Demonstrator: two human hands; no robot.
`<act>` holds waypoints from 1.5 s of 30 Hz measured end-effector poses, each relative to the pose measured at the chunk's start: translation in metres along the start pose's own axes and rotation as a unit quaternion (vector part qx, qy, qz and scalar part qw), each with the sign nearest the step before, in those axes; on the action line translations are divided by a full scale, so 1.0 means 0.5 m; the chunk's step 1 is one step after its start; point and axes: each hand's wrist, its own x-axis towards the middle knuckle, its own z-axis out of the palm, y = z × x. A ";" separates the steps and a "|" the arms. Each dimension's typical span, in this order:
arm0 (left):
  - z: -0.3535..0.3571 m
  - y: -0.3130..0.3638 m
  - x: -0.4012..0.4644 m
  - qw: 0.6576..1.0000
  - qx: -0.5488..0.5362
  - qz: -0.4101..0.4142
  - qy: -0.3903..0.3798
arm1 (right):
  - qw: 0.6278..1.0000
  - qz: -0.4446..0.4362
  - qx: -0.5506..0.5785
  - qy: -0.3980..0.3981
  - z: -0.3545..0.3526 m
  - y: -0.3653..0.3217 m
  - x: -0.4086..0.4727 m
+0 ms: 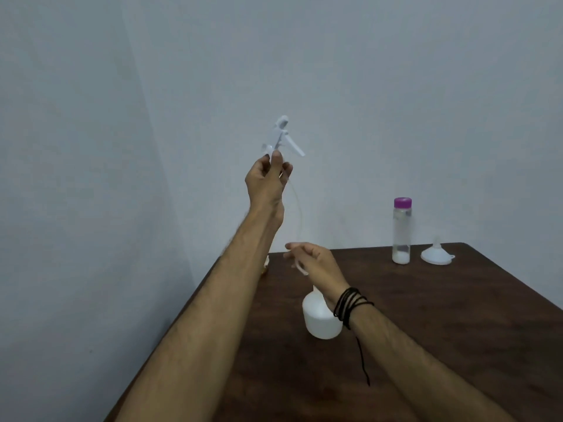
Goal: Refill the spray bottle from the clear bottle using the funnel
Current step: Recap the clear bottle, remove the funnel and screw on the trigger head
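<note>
Dim, even light; soft focus, wide-angle bending at edges

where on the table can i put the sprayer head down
Bare dark wooden table lies right of the white spray bottle, nearer than the purple-capped clear bottle and white plastic funnel. The far left corner, by the right hand, is crowded.

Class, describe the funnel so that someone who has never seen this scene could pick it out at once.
Start at the dark wooden table and go to its far right corner by the wall. There a tall clear bottle with a purple cap stands, and just right of it sits the funnel. It is the low, white, translucent cone resting wide mouth down, spout up.
</note>
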 end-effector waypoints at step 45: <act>-0.101 -0.187 -0.047 0.964 0.259 -0.011 -0.063 | 0.986 -0.056 -0.153 0.021 -0.097 0.173 0.029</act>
